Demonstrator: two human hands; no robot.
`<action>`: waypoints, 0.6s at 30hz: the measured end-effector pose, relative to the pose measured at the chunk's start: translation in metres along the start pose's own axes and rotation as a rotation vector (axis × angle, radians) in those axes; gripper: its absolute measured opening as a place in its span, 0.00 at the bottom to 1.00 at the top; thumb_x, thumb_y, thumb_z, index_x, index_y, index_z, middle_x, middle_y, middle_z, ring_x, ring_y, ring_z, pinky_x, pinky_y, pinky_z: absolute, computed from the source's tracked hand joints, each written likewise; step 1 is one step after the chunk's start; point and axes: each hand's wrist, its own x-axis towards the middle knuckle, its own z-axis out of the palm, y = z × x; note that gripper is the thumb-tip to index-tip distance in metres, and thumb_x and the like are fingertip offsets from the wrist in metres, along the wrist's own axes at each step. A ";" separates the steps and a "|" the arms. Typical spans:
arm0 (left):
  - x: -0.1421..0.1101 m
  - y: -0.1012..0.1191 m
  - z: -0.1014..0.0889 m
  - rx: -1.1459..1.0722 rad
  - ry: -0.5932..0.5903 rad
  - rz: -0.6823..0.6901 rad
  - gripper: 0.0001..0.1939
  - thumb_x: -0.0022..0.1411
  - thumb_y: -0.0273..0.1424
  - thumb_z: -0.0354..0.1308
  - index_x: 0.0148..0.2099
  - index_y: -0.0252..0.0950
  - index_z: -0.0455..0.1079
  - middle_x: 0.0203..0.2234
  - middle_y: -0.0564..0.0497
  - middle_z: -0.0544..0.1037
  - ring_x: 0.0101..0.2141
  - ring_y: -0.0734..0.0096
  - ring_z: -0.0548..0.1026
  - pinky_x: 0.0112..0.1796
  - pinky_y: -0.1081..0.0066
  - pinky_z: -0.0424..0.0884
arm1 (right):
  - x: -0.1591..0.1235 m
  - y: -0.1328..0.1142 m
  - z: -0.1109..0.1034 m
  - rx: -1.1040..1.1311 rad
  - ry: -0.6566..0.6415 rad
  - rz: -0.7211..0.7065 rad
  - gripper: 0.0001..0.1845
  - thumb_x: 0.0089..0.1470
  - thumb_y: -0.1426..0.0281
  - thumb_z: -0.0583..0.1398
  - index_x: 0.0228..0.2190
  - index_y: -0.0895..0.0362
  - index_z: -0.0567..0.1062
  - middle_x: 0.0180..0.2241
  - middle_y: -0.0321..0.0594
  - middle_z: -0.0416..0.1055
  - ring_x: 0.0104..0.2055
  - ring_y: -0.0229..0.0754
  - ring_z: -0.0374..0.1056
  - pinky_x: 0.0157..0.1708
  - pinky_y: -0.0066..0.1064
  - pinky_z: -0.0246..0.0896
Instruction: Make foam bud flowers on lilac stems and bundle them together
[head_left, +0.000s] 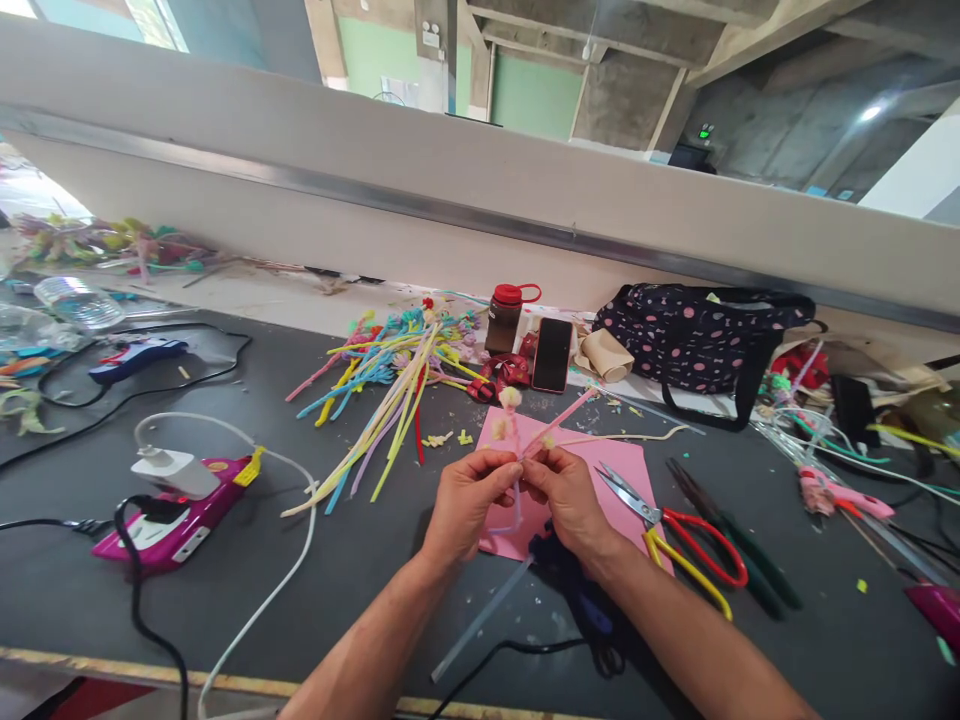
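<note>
Both my hands meet above a pink foam sheet (615, 460), pinching a pipe-cleaner flower stem (514, 432) with fuzzy pale yellow tufts. My left hand (469, 497) has thumb and fingers closed on the stem. Close against it, my right hand (562, 490) is also closed at the same joint, where a pink pipe cleaner (562, 415) and a long cream one (637, 436) stick out. A lilac end hangs below the fingers. Under my right wrist lies a dark blue glue gun (581, 590) with a clear glue stick (480, 622). Scissors (675, 530) with red and yellow handles rest beside the sheet.
Dark pliers (735, 540) lie right of the scissors. Behind are a pile of coloured pipe cleaners (397, 380), a red-lidded bottle (506, 318), a phone (552, 354) and a patterned bag (697, 340). A magenta power strip (180, 520) with cables sits left, near another glue gun (135, 358).
</note>
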 end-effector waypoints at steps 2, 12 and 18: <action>0.000 0.001 -0.001 -0.028 -0.022 -0.040 0.07 0.47 0.30 0.64 0.29 0.32 0.73 0.21 0.53 0.74 0.21 0.79 0.69 0.22 0.80 0.66 | -0.002 -0.002 0.000 -0.058 -0.003 -0.012 0.11 0.41 0.67 0.65 0.19 0.59 0.70 0.14 0.29 0.64 0.16 0.30 0.55 0.18 0.24 0.47; 0.001 0.000 -0.003 -0.069 -0.013 -0.103 0.09 0.46 0.33 0.64 0.26 0.31 0.71 0.19 0.53 0.73 0.19 0.81 0.68 0.21 0.81 0.64 | -0.005 -0.003 0.003 -0.141 -0.008 0.031 0.12 0.42 0.65 0.65 0.19 0.59 0.70 0.16 0.31 0.66 0.17 0.30 0.55 0.18 0.24 0.46; 0.001 0.001 -0.003 -0.096 0.035 -0.089 0.09 0.47 0.33 0.63 0.27 0.32 0.70 0.19 0.53 0.73 0.19 0.81 0.69 0.20 0.80 0.63 | -0.002 0.006 -0.001 -0.080 -0.046 0.064 0.10 0.43 0.65 0.63 0.22 0.59 0.72 0.18 0.32 0.67 0.17 0.30 0.54 0.17 0.25 0.44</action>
